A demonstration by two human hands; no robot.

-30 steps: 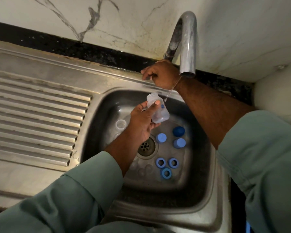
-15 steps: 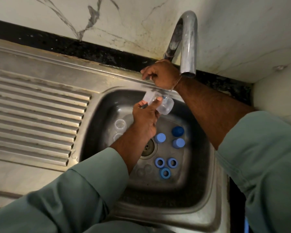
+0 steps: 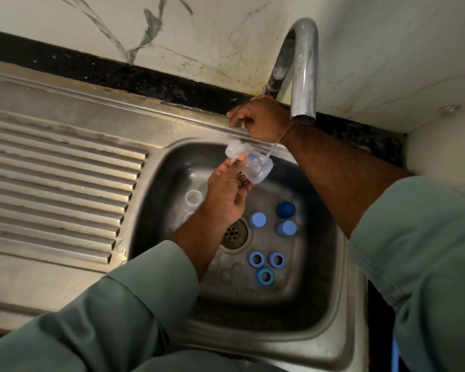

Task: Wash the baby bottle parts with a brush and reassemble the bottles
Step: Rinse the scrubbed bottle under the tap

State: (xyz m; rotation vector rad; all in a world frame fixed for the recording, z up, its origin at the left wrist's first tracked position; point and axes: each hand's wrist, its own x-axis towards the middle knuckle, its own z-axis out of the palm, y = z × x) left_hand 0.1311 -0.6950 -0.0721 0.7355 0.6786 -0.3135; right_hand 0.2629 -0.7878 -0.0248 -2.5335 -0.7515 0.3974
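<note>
Right now the left hand holds a clear baby bottle over the basin of the steel sink, thumb and curled fingers pinched round its body, the bottle lying nearly on its side with its open neck toward the upper left. The right hand reaches behind the curved tap, fingers curled as if round a handle at its base; what it grips is hidden, so that cannot be told for sure. A thin thread of water seems to fall from the spout toward the bottle. The step in hand looks like rinsing or filling the bottle, and to do it well the neck would want turning up under the stream, since as it lies the water strikes the side and not the mouth; the flow should be kept gentle so the light bottle does not slip from wet fingers. Counted on the sink floor: three blue caps, one darker than the other two, right of the drain; three blue screw rings in a cluster below them; at least one further clear bottle lying left of the wrist, with perhaps another beside it; and some clear teats, too faint to count. No brush shows anywhere.
</note>
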